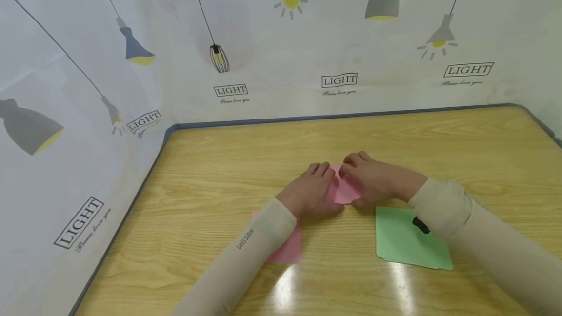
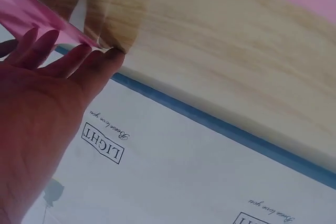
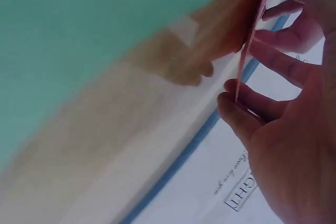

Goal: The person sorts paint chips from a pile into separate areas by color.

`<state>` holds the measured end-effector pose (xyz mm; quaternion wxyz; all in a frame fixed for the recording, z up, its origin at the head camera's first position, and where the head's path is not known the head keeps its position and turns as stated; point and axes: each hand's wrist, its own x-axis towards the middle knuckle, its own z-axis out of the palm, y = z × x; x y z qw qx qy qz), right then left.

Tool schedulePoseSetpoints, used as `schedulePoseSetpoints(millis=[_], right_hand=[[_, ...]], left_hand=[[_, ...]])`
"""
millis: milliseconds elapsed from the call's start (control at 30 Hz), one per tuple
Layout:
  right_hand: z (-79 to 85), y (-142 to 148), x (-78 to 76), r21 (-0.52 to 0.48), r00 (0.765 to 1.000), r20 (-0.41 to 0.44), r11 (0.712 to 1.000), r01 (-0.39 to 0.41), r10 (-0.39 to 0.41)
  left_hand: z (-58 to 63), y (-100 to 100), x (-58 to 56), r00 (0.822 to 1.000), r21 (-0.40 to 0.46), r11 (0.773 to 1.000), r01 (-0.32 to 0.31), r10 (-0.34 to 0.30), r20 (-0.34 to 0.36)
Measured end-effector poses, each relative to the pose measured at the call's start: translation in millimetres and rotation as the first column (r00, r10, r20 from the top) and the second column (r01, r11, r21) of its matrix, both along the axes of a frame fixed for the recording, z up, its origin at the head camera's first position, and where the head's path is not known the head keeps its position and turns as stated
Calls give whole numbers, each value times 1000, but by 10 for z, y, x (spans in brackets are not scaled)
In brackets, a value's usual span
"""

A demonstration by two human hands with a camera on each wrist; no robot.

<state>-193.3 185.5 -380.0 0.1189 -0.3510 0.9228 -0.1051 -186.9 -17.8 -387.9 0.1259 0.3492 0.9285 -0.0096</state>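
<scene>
Between my two hands, over the middle of the table, is a small pink sheet of paper [image 1: 344, 191]. My left hand [image 1: 311, 190] holds its left side; in the left wrist view, the fingertips lie along the edge of the pink paper [image 2: 32, 15]. Opposite it, my right hand [image 1: 373, 177] grips the right side with bent fingers. The right wrist view shows the pink paper [image 3: 247, 59] edge-on, pinched between the thumb and fingers of the right hand [image 3: 294, 135].
Another pink sheet [image 1: 290, 247] lies partly under my left forearm. Green sheets [image 1: 401, 235] are stacked at the right, with a black piece [image 1: 421, 225] on top beside my right sleeve. A white printed curtain [image 1: 281, 67] borders the wooden table [image 1: 210, 160] at the back and left.
</scene>
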Motion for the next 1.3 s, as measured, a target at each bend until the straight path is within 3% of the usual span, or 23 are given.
schedulePoseSetpoints(millis=[200,300,600,767,900,1033,1200,1300], right_hand=[[-1,-82,45,-125,1000,27,992,2,1],[6,-181,84,-172,999,21,985,-31,35],[31,-544,348,-233,992,25,965,-118,127],[50,-724,542,-236,988,-7,960,-150,153],[14,-891,651,-220,985,-36,960,-174,170],[-42,-1055,720,-214,982,-43,959,-188,183],[-88,-1182,770,-206,980,-58,958,-198,190],[-67,-1199,783,-148,978,-59,967,-206,199]], left_hand=[[-7,-143,-37,998,165,986,14,-23,52],[12,-281,2,997,212,977,16,-32,69],[110,-733,372,999,194,981,9,-16,36],[190,-881,566,1000,160,987,22,-21,-11],[252,-979,695,1000,123,992,-3,2,2],[265,-1105,777,999,128,991,-37,31,43],[225,-1229,802,999,166,986,-26,18,49],[197,-1265,810,998,180,983,-25,15,56]])
